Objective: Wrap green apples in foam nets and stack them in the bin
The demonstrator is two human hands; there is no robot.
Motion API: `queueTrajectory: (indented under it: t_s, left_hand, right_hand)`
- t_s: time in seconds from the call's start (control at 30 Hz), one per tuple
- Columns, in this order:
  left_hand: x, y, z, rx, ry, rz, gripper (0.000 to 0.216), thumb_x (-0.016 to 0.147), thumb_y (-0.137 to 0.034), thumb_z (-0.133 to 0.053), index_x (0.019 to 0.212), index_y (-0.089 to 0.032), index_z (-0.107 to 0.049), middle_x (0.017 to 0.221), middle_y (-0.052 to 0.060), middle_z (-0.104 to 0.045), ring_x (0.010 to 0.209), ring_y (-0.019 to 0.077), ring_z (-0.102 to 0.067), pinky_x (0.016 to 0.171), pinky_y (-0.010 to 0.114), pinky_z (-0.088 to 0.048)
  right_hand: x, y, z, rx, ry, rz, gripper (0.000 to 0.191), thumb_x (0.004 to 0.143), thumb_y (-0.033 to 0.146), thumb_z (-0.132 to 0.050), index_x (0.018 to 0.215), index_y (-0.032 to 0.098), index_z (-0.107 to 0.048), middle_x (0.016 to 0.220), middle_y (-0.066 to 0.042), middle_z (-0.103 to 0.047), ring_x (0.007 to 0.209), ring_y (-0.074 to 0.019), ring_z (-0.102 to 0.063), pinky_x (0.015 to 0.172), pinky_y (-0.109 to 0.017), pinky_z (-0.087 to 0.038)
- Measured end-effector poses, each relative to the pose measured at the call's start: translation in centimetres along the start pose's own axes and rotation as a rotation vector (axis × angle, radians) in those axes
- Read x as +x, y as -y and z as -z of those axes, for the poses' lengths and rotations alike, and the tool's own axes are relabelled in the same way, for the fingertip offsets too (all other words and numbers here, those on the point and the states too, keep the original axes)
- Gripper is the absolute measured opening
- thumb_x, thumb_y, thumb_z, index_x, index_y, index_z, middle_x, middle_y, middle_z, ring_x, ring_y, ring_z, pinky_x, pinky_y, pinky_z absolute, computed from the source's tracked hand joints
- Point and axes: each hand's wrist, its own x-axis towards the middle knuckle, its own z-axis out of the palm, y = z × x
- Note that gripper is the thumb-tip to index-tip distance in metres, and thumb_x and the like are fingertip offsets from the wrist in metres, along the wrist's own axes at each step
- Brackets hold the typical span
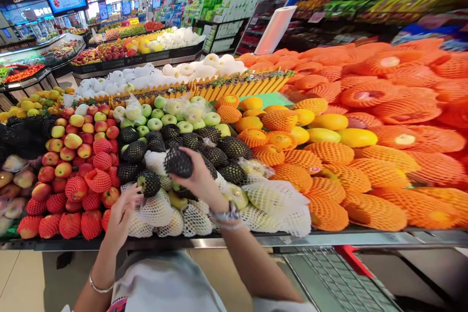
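My right hand (201, 180) is closed around a fruit in a black foam net (178, 162), lifted just over the pile. The net hides what kind of fruit it is. To its left, my left hand (122, 212) has its fingers stretched out, close beside another black-netted fruit (149, 184) with a greenish patch showing. Whether the fingertips touch that fruit I cannot tell. Pale fruits in white foam nets (156, 209) lie below and between the hands. More black-netted fruits (214, 156) sit behind the right hand.
Red-netted apples (91, 224) fill the left side, with green apples (168, 119) farther back. Orange-netted fruits (329, 212) and yellow melons (356, 137) cover the right. A metal rail (256, 241) edges the display; a wire shopping cart (336, 278) stands at lower right.
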Motion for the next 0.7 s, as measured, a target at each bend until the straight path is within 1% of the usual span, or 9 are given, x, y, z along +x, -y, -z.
queueTrajectory:
  t_s: [0.13,0.17,0.27,0.37,0.43,0.47,0.53,0.6,0.7]
  left_hand:
    - [-0.8,0.2,5.1,0.089,-0.195,-0.092,0.037,0.096,-0.044,-0.051,0.117,-0.018,-0.067,0.116,0.012,-0.073,0.104,0.0228,-0.071,0.097,0.037,-0.053]
    - [-1.0,0.2,6.7,0.127,-0.233,-0.106,0.036,0.096,-0.044,-0.051,0.115,-0.018,-0.067,0.112,0.011,-0.074,0.102,0.0229,-0.071,0.096,0.038,-0.053]
    - [-1.2,0.2,11.8,0.28,-0.36,-0.131,0.034,0.095,-0.045,-0.05,0.111,-0.019,-0.067,0.105,0.009,-0.075,0.098,0.0229,-0.071,0.093,0.038,-0.054]
    - [0.6,0.2,18.2,0.497,-0.495,-0.118,0.033,0.095,-0.044,-0.047,0.11,-0.02,-0.064,0.106,0.009,-0.073,0.096,0.0224,-0.07,0.092,0.039,-0.054]
    - [2.8,0.4,22.8,0.739,-0.603,-0.045,0.034,0.092,-0.041,-0.046,0.111,-0.018,-0.062,0.111,0.011,-0.07,0.1,0.0239,-0.067,0.093,0.04,-0.054]
    - [4.1,0.5,25.1,0.912,-0.666,0.043,0.034,0.091,-0.038,-0.045,0.112,-0.018,-0.062,0.113,0.011,-0.069,0.102,0.0243,-0.066,0.094,0.041,-0.053]
    - [6.7,0.8,29.0,1.024,-0.74,0.112,0.034,0.087,-0.029,-0.045,0.112,-0.015,-0.063,0.124,0.017,-0.063,0.119,0.0299,-0.056,0.105,0.05,-0.043]
    - [9.0,1.1,31.8,1.098,-0.761,0.169,0.031,0.084,-0.024,-0.048,0.106,-0.015,-0.067,0.139,0.02,-0.053,0.134,0.0367,-0.042,0.11,0.059,-0.033]
    - [11.3,1.6,34.0,1.185,-0.699,0.223,0.02,0.078,-0.021,-0.056,0.09,-0.016,-0.071,0.15,0.019,-0.043,0.139,0.0446,-0.029,0.107,0.067,-0.028]
  right_hand:
    - [6.1,-3.1,0.5,-0.469,0.236,-0.196,0.072,0.082,0.038,-0.07,0.143,0.014,-0.042,0.125,-0.021,-0.057,0.11,-0.0342,-0.062,0.098,-0.042,-0.049]
    - [6.9,-3.7,0.0,-0.508,0.261,-0.231,0.072,0.083,0.039,-0.069,0.143,0.011,-0.043,0.121,-0.024,-0.059,0.106,-0.0365,-0.064,0.094,-0.044,-0.05]
    - [7.9,-4.9,-1.8,-0.613,0.322,-0.3,0.07,0.088,0.044,-0.063,0.144,0.006,-0.043,0.116,-0.029,-0.061,0.105,-0.041,-0.064,0.091,-0.05,-0.049]
    - [7.7,-5.5,-3.2,-0.71,0.365,-0.308,0.069,0.09,0.044,-0.06,0.147,0.011,-0.04,0.123,-0.027,-0.059,0.114,-0.0414,-0.06,0.097,-0.051,-0.046]
    - [7.5,-5.9,-3.5,-0.687,0.371,-0.287,0.072,0.089,0.042,-0.061,0.15,0.012,-0.037,0.132,-0.028,-0.054,0.122,-0.0428,-0.056,0.102,-0.054,-0.043]
    - [7.4,-6.1,-3.5,-0.657,0.372,-0.274,0.074,0.089,0.042,-0.061,0.151,0.011,-0.034,0.138,-0.03,-0.05,0.127,-0.0438,-0.052,0.105,-0.055,-0.041]
    - [7.1,-6.5,-3.3,-0.599,0.364,-0.245,0.075,0.092,0.044,-0.056,0.154,0.012,-0.029,0.152,-0.03,-0.036,0.139,-0.0444,-0.041,0.111,-0.058,-0.036]
    - [6.3,-6.7,-3.0,-0.521,0.288,-0.206,0.072,0.095,0.047,-0.05,0.154,0.015,-0.026,0.16,-0.027,-0.025,0.147,-0.0418,-0.028,0.114,-0.06,-0.031]
    - [4.1,-6.5,-2.9,-0.344,0.117,-0.115,0.063,0.096,0.048,-0.045,0.15,0.018,-0.034,0.161,-0.021,-0.025,0.15,-0.0371,-0.022,0.117,-0.06,-0.028]
